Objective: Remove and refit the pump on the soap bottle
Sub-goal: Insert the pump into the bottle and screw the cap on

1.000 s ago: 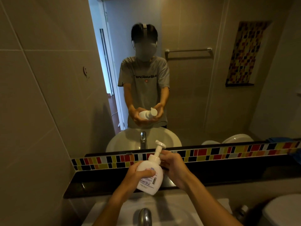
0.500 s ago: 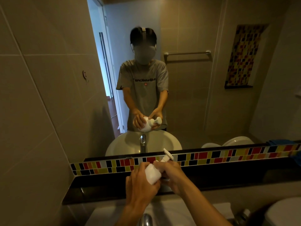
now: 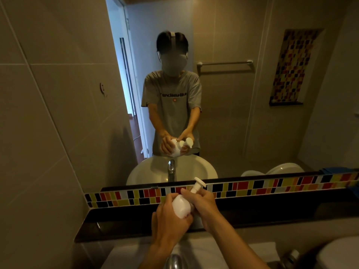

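Note:
I hold a white soap bottle point(image 3: 181, 206) over the sink, tilted so its top leans away to the right. My left hand point(image 3: 169, 220) wraps the bottle's body from the left and below. My right hand point(image 3: 203, 203) is closed around the collar at the neck. The white pump point(image 3: 198, 184) sticks up and right out of my right hand, its nozzle head at the top. The joint between pump and bottle is hidden by my fingers.
A dark ledge point(image 3: 272, 214) with a coloured mosaic strip point(image 3: 252, 186) runs under the mirror point(image 3: 223, 94). The white sink point(image 3: 204, 253) and chrome tap point(image 3: 175, 262) lie below my hands. A toilet lid point(image 3: 339, 253) sits at the lower right. A tiled wall point(image 3: 48, 133) closes the left.
The bottle went from upright with its label facing me to tilted away and right. My left hand shifted around its body, and my right hand closed on the neck.

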The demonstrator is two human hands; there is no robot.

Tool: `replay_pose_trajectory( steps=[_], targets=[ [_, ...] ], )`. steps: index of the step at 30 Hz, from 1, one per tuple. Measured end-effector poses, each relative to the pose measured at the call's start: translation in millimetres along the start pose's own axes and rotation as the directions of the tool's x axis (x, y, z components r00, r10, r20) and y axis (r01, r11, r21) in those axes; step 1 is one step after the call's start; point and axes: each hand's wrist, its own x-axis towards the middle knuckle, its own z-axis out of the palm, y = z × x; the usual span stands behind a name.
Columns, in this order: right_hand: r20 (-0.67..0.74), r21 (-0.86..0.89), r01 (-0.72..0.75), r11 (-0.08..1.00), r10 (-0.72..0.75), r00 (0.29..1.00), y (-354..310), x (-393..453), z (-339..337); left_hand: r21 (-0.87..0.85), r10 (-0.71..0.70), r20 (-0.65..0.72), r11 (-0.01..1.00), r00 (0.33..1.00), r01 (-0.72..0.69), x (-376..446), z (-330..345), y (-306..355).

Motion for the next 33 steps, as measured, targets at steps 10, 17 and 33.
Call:
replay_pose_trajectory(
  steps=[10,17,33],
  targets=[
    [0.164,0.096,-0.010,0.995,-0.006,0.987,-2,3,-20,-0.464,-0.125,0.346,0.839,0.930,0.285,11,-15,1],
    [0.040,-0.052,0.020,0.998,-0.018,0.999,2,3,-8,-0.084,-0.016,0.033,0.996,0.999,0.019,-5,4,6],
    [0.094,0.033,0.011,0.999,-0.014,0.995,-16,1,-17,-0.597,-0.324,0.436,0.594,0.840,0.539,6,-9,20]
  ],
)
